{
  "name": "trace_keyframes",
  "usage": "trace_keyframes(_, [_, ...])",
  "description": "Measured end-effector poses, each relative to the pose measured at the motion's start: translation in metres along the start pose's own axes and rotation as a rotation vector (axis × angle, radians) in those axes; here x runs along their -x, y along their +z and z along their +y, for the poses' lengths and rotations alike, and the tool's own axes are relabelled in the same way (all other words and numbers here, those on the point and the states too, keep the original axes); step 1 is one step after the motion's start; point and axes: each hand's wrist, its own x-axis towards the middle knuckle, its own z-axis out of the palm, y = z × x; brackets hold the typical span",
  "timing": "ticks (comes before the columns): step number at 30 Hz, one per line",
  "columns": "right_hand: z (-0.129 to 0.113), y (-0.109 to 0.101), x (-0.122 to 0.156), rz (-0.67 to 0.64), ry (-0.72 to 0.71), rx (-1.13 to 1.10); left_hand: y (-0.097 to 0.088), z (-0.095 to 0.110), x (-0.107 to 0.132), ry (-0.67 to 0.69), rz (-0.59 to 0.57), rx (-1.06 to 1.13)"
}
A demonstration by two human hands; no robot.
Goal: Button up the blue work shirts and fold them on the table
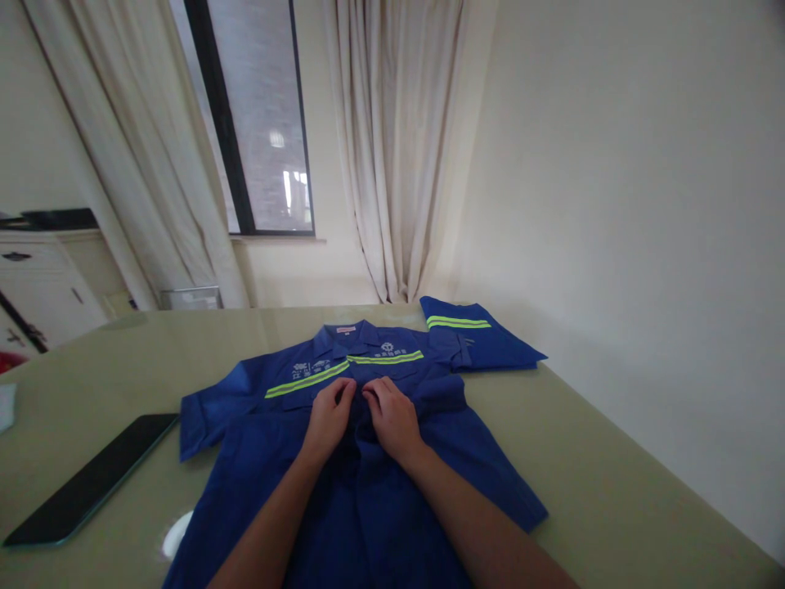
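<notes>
A blue short-sleeved work shirt lies spread on the table, its collar toward the window. Yellow-green reflective strips cross the chest, with pale printing above them. My left hand pinches the front of the shirt just below the strips, at the middle opening. Close beside it, my right hand pinches the other edge of the same opening, fingertips a little apart from the left ones. A button, if there is one between the fingers, is too small to make out.
Folded blue clothing with a reflective strip lies by the right sleeve. A long dark flat object rests at left on the greenish table. A wall borders the table's right side; curtains hang behind.
</notes>
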Motion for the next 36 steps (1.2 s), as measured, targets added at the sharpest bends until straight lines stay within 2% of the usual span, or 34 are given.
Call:
trace_keyframes(5, [0.001,0.001,0.000,-0.009,0.006,0.056,0.002,0.001,0.003,-0.010,-0.024,-0.030])
trace_keyframes(10, [0.003,0.003,-0.001,-0.068,-0.137,0.032,0.007,-0.004,0.004,0.023,0.041,-0.023])
trace_keyframes(13, [0.004,0.004,-0.002,-0.081,-0.124,0.005,0.008,-0.007,0.005,0.046,0.065,-0.009])
trace_keyframes(18, [0.005,0.003,-0.003,-0.015,-0.008,-0.064,0.010,-0.006,0.007,0.070,0.038,0.042])
trace_keyframes(23, [0.005,0.001,-0.003,0.033,0.126,-0.028,0.014,-0.008,0.005,0.102,-0.038,0.099])
trace_keyframes(25, [0.006,0.001,-0.004,0.071,0.129,-0.037,0.015,-0.011,0.005,0.107,-0.048,0.102])
trace_keyframes(29, [0.010,0.004,-0.006,0.171,0.045,-0.071,0.013,-0.015,0.008,0.087,-0.044,0.055])
trace_keyframes(33, [0.010,0.004,-0.005,0.045,0.070,-0.090,0.006,-0.011,0.016,0.055,-0.072,-0.052])
trace_keyframes(36, [0.005,0.000,-0.001,-0.045,0.140,-0.001,0.001,-0.003,0.024,0.022,-0.079,-0.155])
